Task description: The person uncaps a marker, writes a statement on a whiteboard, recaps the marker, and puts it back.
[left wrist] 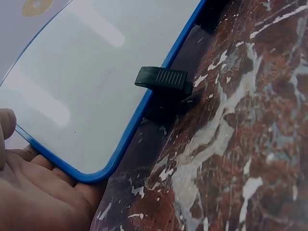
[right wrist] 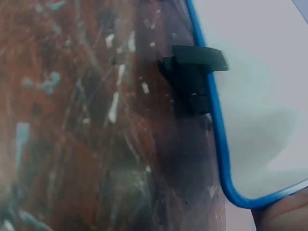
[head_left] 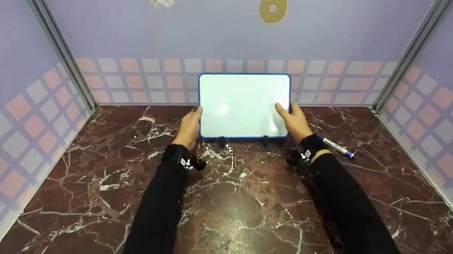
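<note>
A small whiteboard (head_left: 245, 105) with a blue frame leans upright near the back wall in the head view. Two black clips (left wrist: 161, 79) sit on its lower edge. My left hand (head_left: 189, 125) grips the left side, with fingers behind the board and the thumb at its front edge in the left wrist view. On the right side, my right hand (head_left: 296, 122) holds the board with its thumb on the white face; its fingers are mostly hidden behind. In the right wrist view only a bit of that hand (right wrist: 284, 214) shows, below the board's corner.
A white marker with a blue cap (head_left: 339, 148) lies on the dark red marbled table (head_left: 232, 206), just right of the right wrist. Lilac panels with a checked band (head_left: 147, 80) stand at the back and both sides. Each wrist wears a black strap with a camera.
</note>
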Action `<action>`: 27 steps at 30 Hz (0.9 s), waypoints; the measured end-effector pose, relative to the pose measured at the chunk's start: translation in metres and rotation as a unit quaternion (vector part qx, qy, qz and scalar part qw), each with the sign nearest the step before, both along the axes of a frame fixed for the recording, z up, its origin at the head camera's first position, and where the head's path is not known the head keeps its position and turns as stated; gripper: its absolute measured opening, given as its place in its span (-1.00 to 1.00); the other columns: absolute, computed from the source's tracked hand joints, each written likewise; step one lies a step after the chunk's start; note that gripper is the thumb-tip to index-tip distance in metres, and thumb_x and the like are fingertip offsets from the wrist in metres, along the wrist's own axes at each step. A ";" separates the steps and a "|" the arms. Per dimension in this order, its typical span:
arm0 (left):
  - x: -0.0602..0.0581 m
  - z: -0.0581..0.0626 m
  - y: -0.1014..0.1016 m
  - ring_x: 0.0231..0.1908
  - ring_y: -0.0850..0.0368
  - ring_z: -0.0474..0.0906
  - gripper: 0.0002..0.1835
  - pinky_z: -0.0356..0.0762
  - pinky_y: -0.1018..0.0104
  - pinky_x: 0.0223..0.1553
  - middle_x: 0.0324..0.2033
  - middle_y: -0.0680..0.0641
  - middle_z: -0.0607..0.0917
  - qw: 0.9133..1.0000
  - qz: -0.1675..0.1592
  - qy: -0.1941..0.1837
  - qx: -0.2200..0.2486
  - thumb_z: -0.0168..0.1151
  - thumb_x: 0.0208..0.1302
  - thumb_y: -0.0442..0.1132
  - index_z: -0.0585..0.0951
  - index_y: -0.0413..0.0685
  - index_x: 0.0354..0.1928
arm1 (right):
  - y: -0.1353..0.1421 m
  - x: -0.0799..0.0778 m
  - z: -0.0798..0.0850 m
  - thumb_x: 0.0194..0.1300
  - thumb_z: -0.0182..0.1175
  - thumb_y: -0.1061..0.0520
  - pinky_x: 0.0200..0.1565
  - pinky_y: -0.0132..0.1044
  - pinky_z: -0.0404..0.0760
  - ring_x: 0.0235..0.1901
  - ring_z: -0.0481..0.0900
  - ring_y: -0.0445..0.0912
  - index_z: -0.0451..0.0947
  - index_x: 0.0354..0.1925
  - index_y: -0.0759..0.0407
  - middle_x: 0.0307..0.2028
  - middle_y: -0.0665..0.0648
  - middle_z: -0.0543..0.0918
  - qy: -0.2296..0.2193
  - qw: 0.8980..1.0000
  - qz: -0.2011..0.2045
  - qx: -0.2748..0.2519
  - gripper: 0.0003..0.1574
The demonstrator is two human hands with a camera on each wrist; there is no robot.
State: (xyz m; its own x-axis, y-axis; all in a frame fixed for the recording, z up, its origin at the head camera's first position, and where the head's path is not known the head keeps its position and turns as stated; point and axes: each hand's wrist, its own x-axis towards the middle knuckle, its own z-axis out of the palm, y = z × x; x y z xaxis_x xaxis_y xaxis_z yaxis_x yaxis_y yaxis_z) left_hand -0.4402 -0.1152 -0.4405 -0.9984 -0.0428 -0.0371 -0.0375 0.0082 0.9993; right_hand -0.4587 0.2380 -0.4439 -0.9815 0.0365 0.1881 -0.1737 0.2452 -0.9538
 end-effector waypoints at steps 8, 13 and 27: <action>-0.006 -0.006 0.000 0.64 -0.26 0.24 -0.22 0.27 -0.27 0.62 0.67 -0.30 0.30 0.999 0.002 -0.034 0.014 -0.06 0.82 0.15 0.24 -0.35 0.70 | -0.003 -0.002 -0.004 0.75 0.16 -0.19 0.37 -0.07 0.56 0.30 0.53 0.14 0.38 0.50 0.46 0.31 0.42 0.55 -0.019 0.999 -0.028 -0.007 -0.19; -0.008 -0.007 0.001 0.47 -0.20 0.47 -0.25 0.48 -0.16 0.51 0.55 -0.34 0.45 0.998 0.006 -0.040 0.047 -0.08 0.83 0.12 0.29 -0.39 0.66 | -0.004 -0.005 -0.007 0.79 0.11 -0.06 -0.10 -0.24 0.66 -0.13 0.55 -0.04 0.50 0.18 0.40 -0.10 0.20 0.54 -0.020 0.999 -0.046 -0.006 -0.51; -0.005 -0.009 0.001 -0.21 0.10 0.70 -0.35 0.78 0.16 -0.06 -0.08 -0.13 0.70 0.993 0.000 -0.042 0.108 -0.01 0.83 0.05 0.43 -0.43 0.53 | 0.001 -0.001 -0.007 0.79 0.11 -0.05 -0.20 -0.30 0.69 -0.22 0.57 -0.09 0.48 0.11 0.35 -0.17 0.15 0.53 -0.030 0.999 -0.026 -0.018 -0.57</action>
